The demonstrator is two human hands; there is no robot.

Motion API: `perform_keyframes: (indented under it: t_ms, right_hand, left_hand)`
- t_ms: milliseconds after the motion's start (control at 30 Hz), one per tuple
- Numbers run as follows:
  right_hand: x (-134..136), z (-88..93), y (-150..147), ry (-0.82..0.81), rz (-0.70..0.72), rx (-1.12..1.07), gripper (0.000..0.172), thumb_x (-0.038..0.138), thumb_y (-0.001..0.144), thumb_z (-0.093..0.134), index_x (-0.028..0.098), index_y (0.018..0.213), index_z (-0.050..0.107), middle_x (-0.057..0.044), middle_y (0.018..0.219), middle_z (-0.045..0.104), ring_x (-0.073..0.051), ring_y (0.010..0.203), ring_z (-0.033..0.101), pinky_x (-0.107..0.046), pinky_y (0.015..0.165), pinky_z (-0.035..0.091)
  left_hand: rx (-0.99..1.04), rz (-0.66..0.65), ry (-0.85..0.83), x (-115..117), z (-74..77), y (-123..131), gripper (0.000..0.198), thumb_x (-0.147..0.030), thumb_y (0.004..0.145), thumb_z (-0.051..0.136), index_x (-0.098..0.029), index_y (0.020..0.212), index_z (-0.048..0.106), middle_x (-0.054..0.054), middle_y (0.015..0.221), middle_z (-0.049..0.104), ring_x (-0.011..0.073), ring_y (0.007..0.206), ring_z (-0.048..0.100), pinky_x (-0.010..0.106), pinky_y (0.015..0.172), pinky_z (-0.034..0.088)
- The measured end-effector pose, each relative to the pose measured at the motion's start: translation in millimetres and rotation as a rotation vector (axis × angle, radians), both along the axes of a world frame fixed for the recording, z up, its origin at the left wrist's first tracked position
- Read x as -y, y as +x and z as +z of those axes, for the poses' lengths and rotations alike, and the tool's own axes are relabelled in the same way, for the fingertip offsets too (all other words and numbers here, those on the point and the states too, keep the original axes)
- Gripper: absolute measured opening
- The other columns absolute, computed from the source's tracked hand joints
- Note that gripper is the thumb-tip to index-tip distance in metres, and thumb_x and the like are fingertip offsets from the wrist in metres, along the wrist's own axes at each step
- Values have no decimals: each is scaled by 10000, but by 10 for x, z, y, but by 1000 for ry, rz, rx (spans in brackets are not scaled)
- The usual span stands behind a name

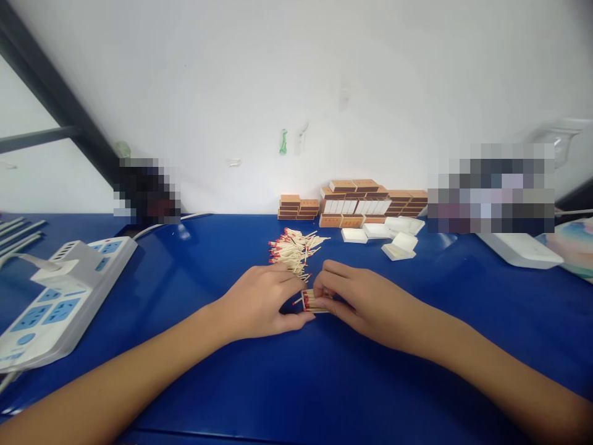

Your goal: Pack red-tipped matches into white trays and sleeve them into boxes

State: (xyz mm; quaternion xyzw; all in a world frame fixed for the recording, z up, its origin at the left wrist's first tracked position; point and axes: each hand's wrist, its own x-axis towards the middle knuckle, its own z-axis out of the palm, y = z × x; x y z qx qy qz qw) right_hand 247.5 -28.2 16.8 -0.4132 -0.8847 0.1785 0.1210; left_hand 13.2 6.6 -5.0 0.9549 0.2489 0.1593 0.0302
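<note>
A small white matchbox tray (317, 309) lies on the blue table, filled with red-tipped matches. My left hand (264, 303) grips the tray's left end, thumb on the near side and fingers on the far side. One match (297, 301) pokes out past that end. My right hand (364, 296) is closed over the tray's right part, thumb and fingertips pinched at the matches; its fingers partly hide what they hold. Just beyond the hands, a loose heap of matches (294, 250) spreads across the table.
Several brown matchboxes (352, 221) are stacked against the wall. In front of them lie several white trays (354, 235). A white power strip (60, 309) with a plug stands at left, and a white box (521, 250) at right. Blurred-out areas flank the table's back.
</note>
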Motion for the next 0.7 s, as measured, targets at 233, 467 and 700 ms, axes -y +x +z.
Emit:
perform_keyframes:
  t_ms: [233,467,700]
  right_hand:
    - [39,-12,0,-158,10,-24,209,367,1050,529,208,955,624,-25,1017,576,-156,789,587,-313,704,464]
    - [16,-20,-12,-183,-8,-42,173,353,1056,518,212,1014,609,-34,1065,575,-163,810,590,-323,723,471]
    - [8,-25,-22,-169,9,-33,191,305,1064,490,208,955,614,-35,1038,571,-162,802,586,-321,717,472]
  left_hand:
    - [5,2,-17,12,19,7,259,-421,938,653,-168,887,673,9,795,655,178,763,619,312,710,480]
    - [6,-5,-19,-10,2,10,279,-443,950,649,-169,904,678,3,804,663,163,749,615,300,708,478]
    - [12,-5,1,3,-8,3,315,-478,960,630,-173,913,693,3,784,660,170,741,614,312,703,474]
